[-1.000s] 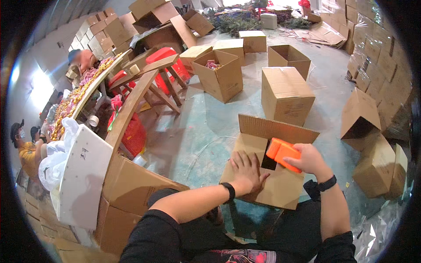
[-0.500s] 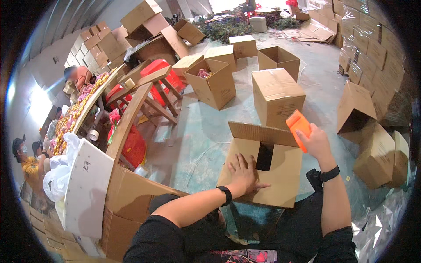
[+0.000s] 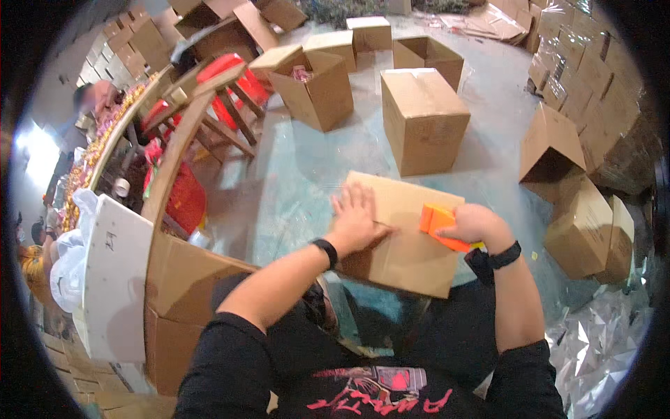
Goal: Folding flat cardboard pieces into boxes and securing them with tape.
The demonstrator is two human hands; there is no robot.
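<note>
Between my knees sits a cardboard box (image 3: pixel 408 269), its top flaps folded down to a flat surface. My left hand (image 3: pixel 356 222) lies on the left part of the top with fingers stretched out, pressing on the cardboard. With my right hand (image 3: pixel 481 229) I grip an orange tape dispenser (image 3: pixel 436 222), held at the right part of the box top near the middle seam. My fingers hide part of the dispenser, and whether any tape touches the box cannot be made out.
Ahead stands a taped box (image 3: pixel 426 115), with open boxes (image 3: pixel 314 94) behind it. More boxes (image 3: pixel 579 227) lean at the right near a wrapped stack (image 3: pixel 593 98). At left are a wooden bench (image 3: pixel 174 160), a white panel (image 3: pixel 118 272) and people at a long table (image 3: pixel 105 157).
The far flap has come down and the dark gap in the box top is covered. My right hand brought the orange dispenser down and left onto the top. The view tilted lower.
</note>
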